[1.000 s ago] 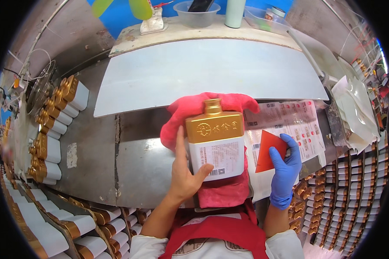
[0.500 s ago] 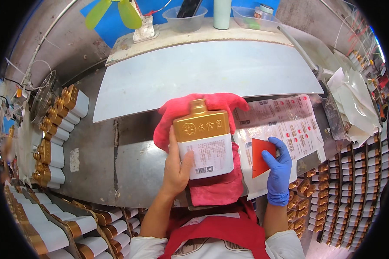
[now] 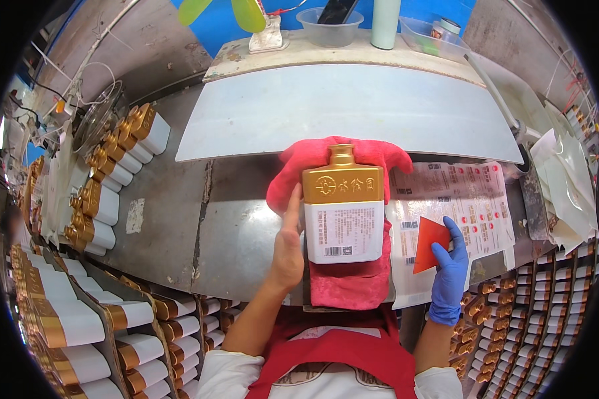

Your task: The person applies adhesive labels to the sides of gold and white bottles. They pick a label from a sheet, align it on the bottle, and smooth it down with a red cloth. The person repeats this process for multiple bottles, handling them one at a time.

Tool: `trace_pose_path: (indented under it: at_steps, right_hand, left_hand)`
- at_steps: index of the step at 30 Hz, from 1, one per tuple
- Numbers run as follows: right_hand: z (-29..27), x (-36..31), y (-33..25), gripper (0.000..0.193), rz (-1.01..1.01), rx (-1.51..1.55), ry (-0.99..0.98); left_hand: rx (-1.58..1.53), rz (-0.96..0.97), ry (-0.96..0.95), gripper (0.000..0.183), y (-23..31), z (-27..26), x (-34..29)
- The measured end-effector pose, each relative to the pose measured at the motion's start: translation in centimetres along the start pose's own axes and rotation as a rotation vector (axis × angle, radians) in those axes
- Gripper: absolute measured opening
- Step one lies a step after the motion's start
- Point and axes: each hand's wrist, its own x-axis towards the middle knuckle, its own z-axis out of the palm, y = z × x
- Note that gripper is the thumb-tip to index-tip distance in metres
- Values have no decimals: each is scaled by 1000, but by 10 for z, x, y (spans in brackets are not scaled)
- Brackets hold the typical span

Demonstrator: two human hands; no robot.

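Gold covers the neck and shoulders of the white bottle [image 3: 344, 207] on my feed; it rests on a pinkish-red cloth [image 3: 349, 287], its printed label [image 3: 343, 231] facing up. Beyond the cloth a white board [image 3: 346, 100] takes up the back of the metal bench [image 3: 166, 233], and label sheets [image 3: 476, 213] crowd the right side, partly under the gloved right hand [image 3: 451, 269]. I count one tumbler [image 3: 385, 26], two clear plastic tubs [image 3: 329, 32], one phone [image 3: 337, 10] and two visible green fan blades [image 3: 249, 14] at the far end, plus at least six more bottles [image 3: 106, 203] lined along the left; the racked bottles [image 3: 86, 326] on both sides are too many for me to count. The right thumb and fingers pinch one orange-red card [image 3: 431, 243]. The left hand [image 3: 288, 249] has its fingers straight along the bottle's left side; I cannot tell whether they press on it. A second ago the left thumb lay across the label and the bottle sat slightly tilted; now the label is uncovered and the bottle nearly straight
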Motion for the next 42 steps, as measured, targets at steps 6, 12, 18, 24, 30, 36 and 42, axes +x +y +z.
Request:
trace_pose_path:
  at_steps: [6,12,18,24,30,36,42]
  right_hand:
    - [7,-4,-4,56,-20,-13,28]
    - [31,-10,-7,49,-212,-152,81]
    - [104,-33,-27,37,-552,-613,-216]
    - [87,-13,-5,35,-552,-665,-35]
    - [80,2,-14,36,-576,-473,92]
    - [87,-22,-24,37,-986,-822,-731]
    - [106,7,-57,34,-1083,-713,-568]
  left_hand:
    - [154,37,-12,85,-1,8,1]
    - [274,-53,47,72,4,13,1]
    - [465,-48,81,65,6,17,11]
    - [333,-49,54,59,8,15,9]
    - [78,-47,76,59,-3,11,8]
    - [-35,-106,-13,59,-4,-3,9]
    - [-86,-121,9,58,-5,-11,9]
